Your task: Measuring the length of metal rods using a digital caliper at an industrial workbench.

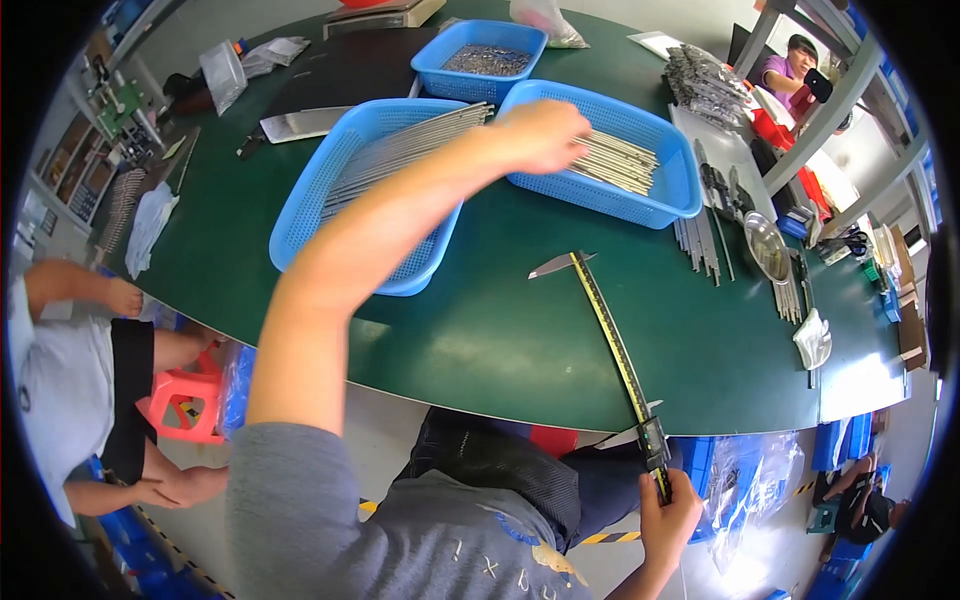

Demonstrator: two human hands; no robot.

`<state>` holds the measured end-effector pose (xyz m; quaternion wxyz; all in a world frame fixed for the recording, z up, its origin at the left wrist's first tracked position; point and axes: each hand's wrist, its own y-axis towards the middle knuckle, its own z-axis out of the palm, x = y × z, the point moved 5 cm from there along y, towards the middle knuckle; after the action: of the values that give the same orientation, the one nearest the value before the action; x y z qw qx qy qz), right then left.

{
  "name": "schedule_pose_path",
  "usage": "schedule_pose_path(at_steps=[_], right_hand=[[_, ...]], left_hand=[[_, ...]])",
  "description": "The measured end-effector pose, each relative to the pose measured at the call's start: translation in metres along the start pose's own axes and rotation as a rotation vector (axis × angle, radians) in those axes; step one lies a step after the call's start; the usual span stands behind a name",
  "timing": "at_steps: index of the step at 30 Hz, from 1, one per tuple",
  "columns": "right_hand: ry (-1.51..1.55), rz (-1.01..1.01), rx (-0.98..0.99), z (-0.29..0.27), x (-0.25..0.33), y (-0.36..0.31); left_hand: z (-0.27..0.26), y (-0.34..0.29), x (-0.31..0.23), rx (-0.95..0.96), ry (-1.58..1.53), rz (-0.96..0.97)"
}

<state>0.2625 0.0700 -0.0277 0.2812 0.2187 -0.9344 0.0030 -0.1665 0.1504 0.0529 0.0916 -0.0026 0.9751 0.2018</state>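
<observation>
Metal rods (628,165) are lying in a blue basket (640,207) right of our left hand (545,137); whether its fingers are gripping any, we cannot tell. Left of them, a long basket (300,225) is holding other rods (400,155); beyond, a smaller basket (470,89) is holding tiny pieces (488,62). Our right hand (672,518) is clasping a caliper (613,345).

Blue baskets (640,212), green table (480,350), yellow-black caliper (612,340), silvery rods (395,150).

My long caliper (613,342), spread wide, slants from centre to lower right; thin metal rods (622,163) lie just right of upper centre.
</observation>
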Motion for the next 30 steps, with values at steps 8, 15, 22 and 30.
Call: schedule_pose_path(at_steps=[8, 15, 22, 30], right_hand=[[0.026, -0.003, 0.025, -0.002, 0.004, 0.017], [0.015, 0.013, 0.053, -0.008, 0.011, 0.019], [-0.043, 0.041, 0.145, -0.001, 0.006, 0.017], [-0.076, -0.036, 0.072, 0.005, 0.01, 0.022]], left_hand=[[-0.104, -0.142, 0.065, -0.051, 0.13, -0.204], [-0.065, -0.195, 0.025, -0.002, 0.147, -0.184], [-0.062, -0.193, 0.021, -0.066, 0.176, -0.257], [-0.056, -0.19, 0.034, -0.086, 0.187, -0.255]])
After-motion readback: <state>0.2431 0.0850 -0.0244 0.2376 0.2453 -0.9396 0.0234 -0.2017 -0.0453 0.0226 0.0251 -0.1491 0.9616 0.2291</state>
